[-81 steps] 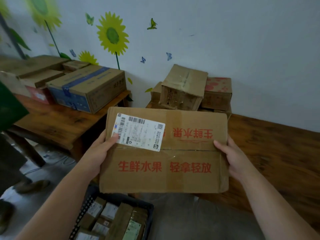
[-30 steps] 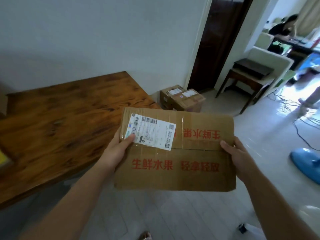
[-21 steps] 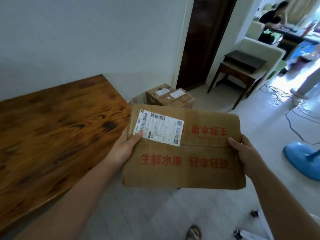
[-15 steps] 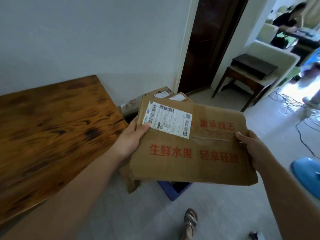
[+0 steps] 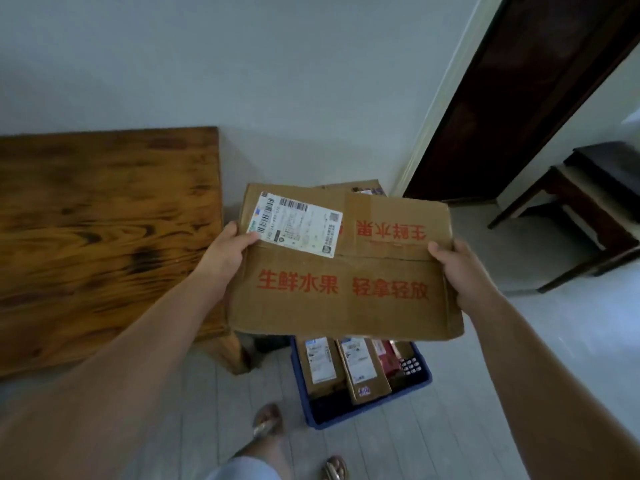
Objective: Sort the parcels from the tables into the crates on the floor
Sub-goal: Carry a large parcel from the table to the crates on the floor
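Note:
A flat brown cardboard parcel point(image 5: 346, 292) with red printed characters and a white shipping label point(image 5: 296, 223) is held in the air in front of me. My left hand point(image 5: 227, 249) grips its left edge, thumb on the label's corner. My right hand point(image 5: 457, 268) grips its right edge. Below the parcel a blue crate point(image 5: 367, 412) stands on the floor, holding several small labelled boxes point(image 5: 360, 365). The parcel hides the crate's far part.
A wooden table point(image 5: 104, 230) stands at the left, its corner leg beside the crate. More cardboard boxes point(image 5: 360, 188) lie behind the parcel by the wall. A dark door point(image 5: 519, 98) and a dark wooden bench point(image 5: 588, 209) are at the right. My sandalled feet point(image 5: 268, 422) stand on pale floor.
I have turned from the parcel tables to the right, carrying the parcel in both hands. The view has tipped down, and the blue crate with its boxes now shows under the parcel.

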Demonstrator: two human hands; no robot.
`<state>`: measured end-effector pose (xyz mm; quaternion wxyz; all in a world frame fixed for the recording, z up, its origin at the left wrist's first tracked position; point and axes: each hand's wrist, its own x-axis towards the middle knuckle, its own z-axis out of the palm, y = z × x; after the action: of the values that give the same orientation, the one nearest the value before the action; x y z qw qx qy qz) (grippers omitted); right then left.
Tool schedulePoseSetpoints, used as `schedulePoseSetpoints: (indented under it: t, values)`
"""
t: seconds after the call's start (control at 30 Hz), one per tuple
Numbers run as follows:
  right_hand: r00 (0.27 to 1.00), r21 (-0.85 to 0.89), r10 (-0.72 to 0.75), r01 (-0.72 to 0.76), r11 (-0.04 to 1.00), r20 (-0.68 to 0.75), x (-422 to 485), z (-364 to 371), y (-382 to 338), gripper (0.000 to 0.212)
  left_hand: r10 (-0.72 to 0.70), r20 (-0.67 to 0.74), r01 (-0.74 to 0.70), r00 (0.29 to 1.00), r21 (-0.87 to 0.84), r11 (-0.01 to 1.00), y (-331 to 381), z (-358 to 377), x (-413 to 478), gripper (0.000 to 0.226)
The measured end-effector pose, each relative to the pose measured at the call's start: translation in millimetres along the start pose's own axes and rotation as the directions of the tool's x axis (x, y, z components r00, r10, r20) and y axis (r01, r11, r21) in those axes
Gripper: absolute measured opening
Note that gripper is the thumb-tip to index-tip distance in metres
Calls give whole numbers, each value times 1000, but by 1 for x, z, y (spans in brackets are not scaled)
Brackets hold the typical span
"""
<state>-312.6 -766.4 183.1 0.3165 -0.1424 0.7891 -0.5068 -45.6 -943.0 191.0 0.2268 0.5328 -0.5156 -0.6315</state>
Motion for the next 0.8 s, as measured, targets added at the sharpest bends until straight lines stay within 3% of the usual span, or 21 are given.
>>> schedulePoseSetpoints:
  t: [0.1,0.23,0.47,0.8]
  values:
    - [998,-62,-23,27,998,59,43,20,-16,24,-4,-99,6,995,17,1000,3,0,28,16]
    - [993,-96,-25,36,995,111,92,51,-27,38,-13,-171,23,985,59,998,7,-5,69,13]
    - [985,-201,56,-23,979,162,169,112,-47,40,-45,-210,82,977,173,981,17,-27,146,29]
    - [954,-314,171,-88,945,247,222,146,-34,47,-14,-298,124,954,352,928,2,-22,185,32]
